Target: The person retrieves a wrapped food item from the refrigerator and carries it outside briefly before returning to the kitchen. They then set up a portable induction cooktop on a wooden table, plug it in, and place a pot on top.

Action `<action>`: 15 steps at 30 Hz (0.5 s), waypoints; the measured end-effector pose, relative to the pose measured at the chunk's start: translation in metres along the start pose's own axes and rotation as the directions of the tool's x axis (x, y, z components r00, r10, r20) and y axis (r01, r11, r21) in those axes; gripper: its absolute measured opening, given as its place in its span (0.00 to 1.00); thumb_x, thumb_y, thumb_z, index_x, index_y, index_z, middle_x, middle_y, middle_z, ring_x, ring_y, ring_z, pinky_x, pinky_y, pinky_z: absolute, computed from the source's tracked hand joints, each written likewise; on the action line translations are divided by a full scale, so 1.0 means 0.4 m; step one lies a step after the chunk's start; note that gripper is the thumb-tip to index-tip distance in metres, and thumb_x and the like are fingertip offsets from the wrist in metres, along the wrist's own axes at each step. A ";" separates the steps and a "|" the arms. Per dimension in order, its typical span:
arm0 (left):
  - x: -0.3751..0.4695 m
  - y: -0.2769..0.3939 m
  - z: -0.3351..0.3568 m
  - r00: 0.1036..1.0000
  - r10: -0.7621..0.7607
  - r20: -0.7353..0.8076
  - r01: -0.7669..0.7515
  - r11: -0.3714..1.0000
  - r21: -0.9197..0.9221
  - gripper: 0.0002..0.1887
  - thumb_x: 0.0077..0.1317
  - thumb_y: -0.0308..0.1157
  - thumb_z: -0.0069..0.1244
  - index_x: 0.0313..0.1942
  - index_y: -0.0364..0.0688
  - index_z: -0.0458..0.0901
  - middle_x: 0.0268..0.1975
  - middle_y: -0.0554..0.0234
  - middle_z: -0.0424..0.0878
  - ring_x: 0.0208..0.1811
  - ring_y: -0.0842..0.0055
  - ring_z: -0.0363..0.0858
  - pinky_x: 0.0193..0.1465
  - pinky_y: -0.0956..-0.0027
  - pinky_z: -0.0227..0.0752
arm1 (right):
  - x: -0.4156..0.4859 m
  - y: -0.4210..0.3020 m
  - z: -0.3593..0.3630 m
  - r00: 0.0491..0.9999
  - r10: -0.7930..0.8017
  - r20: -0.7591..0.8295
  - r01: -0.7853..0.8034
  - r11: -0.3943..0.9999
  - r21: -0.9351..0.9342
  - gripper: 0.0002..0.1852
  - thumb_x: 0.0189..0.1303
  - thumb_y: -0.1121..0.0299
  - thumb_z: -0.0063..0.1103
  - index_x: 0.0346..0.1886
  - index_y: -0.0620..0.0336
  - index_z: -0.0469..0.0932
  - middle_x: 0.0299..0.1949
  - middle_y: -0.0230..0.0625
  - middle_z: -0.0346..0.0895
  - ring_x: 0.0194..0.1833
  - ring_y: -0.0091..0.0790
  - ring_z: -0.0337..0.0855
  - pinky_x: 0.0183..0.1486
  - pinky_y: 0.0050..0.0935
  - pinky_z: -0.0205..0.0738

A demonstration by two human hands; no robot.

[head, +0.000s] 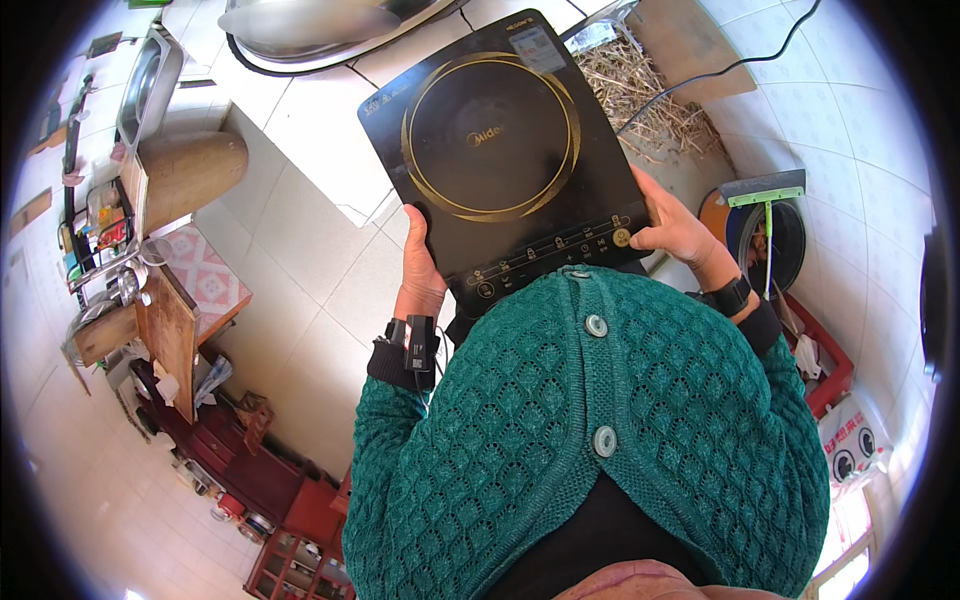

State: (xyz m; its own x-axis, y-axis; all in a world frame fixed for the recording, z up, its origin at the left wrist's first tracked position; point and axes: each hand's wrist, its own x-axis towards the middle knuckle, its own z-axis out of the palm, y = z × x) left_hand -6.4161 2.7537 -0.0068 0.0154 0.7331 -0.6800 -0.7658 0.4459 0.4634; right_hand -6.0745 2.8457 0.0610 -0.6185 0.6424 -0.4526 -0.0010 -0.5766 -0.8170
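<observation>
A black Midea induction cooktop (487,176) with a gold ring on its glass is held up before my torso, slightly tilted in view. My left hand (421,262) grips its left edge near the front corner, with the thumb showing on top. On the right side my right hand (675,225) holds the other edge, its thumb beside the round gold button of the control panel. The fingers under the cooktop are hidden. The panel edge nearest me lies close to my green knitted cardigan. A black cable (701,77) runs from behind the cooktop to the upper right.
A white tiled counter (311,124) with a large metal wok or lid (315,34) lies ahead. Dry straw (652,97) is heaped at the upper right. A green-handled broom (766,196) stands by a dark bin (787,236). Left are a wooden board (166,330) and a patterned table (206,274).
</observation>
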 end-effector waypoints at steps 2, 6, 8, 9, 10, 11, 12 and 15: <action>0.000 0.000 0.002 1.000 0.002 0.008 -0.002 1.000 -0.005 0.39 0.67 0.64 0.41 0.63 0.37 0.68 0.60 0.56 0.75 0.60 0.67 0.74 0.63 0.64 0.70 | -0.001 -0.001 0.000 1.000 0.011 0.003 -0.011 1.000 -0.004 0.54 0.39 0.79 0.59 0.75 0.69 0.46 0.72 0.40 0.56 0.72 0.32 0.56 0.73 0.28 0.45; -0.003 0.005 0.008 1.000 0.010 -0.008 -0.010 1.000 -0.001 0.39 0.68 0.64 0.40 0.63 0.37 0.68 0.60 0.56 0.75 0.60 0.67 0.74 0.63 0.64 0.70 | 0.001 -0.005 0.001 1.000 0.007 0.009 -0.007 1.000 -0.001 0.54 0.38 0.79 0.59 0.75 0.69 0.46 0.71 0.40 0.57 0.71 0.32 0.57 0.73 0.28 0.46; -0.005 0.006 0.012 1.000 0.017 -0.017 -0.017 1.000 0.007 0.39 0.69 0.63 0.39 0.64 0.37 0.67 0.61 0.55 0.75 0.61 0.66 0.74 0.63 0.63 0.71 | 0.001 -0.006 0.002 1.000 0.027 0.011 -0.027 1.000 0.010 0.54 0.38 0.78 0.59 0.75 0.69 0.46 0.72 0.40 0.56 0.71 0.32 0.57 0.73 0.28 0.46; -0.006 0.006 0.015 1.000 0.020 -0.015 -0.020 1.000 0.013 0.39 0.69 0.63 0.39 0.64 0.37 0.66 0.61 0.54 0.74 0.61 0.65 0.74 0.63 0.62 0.71 | 0.000 -0.007 0.001 1.000 0.010 0.024 -0.010 1.000 0.016 0.54 0.39 0.79 0.59 0.75 0.68 0.46 0.71 0.40 0.57 0.71 0.32 0.57 0.73 0.28 0.47; -0.008 0.007 0.017 1.000 0.028 -0.005 -0.028 0.999 0.020 0.39 0.69 0.63 0.39 0.65 0.37 0.65 0.61 0.53 0.74 0.61 0.64 0.74 0.64 0.61 0.71 | 0.000 -0.007 0.002 0.999 0.000 0.033 -0.001 1.000 0.021 0.53 0.39 0.79 0.59 0.75 0.68 0.46 0.71 0.40 0.57 0.71 0.32 0.57 0.72 0.29 0.47; -0.009 0.007 0.019 0.999 0.023 -0.029 -0.022 0.999 0.030 0.38 0.70 0.63 0.38 0.65 0.37 0.65 0.61 0.53 0.74 0.61 0.64 0.74 0.64 0.61 0.71 | -0.001 -0.007 0.002 0.999 -0.017 0.044 0.016 0.999 0.029 0.53 0.40 0.79 0.59 0.75 0.68 0.46 0.70 0.40 0.58 0.71 0.32 0.57 0.72 0.29 0.48; -0.010 0.008 0.022 0.999 0.024 -0.043 -0.022 0.999 0.038 0.38 0.70 0.62 0.38 0.65 0.37 0.65 0.62 0.52 0.74 0.62 0.63 0.74 0.64 0.61 0.71 | -0.001 -0.007 0.002 0.999 -0.017 0.047 0.016 1.000 0.013 0.53 0.40 0.79 0.59 0.75 0.67 0.46 0.70 0.40 0.58 0.71 0.32 0.57 0.72 0.29 0.49; -0.013 0.009 0.029 0.998 0.029 -0.053 -0.027 0.999 0.046 0.38 0.70 0.63 0.36 0.64 0.37 0.67 0.61 0.55 0.75 0.61 0.66 0.75 0.63 0.63 0.71 | -0.004 -0.004 0.000 0.998 -0.026 0.056 0.027 0.999 -0.016 0.53 0.41 0.79 0.60 0.76 0.66 0.46 0.70 0.39 0.58 0.70 0.31 0.58 0.72 0.29 0.49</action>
State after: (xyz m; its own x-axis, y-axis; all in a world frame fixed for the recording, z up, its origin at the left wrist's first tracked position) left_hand -6.4114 2.7573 0.0049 -0.0411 0.7176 -0.6952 -0.7355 0.4492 0.5072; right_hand -6.0737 2.8457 0.0630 -0.6612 0.6281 -0.4101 -0.0051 -0.5505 -0.8348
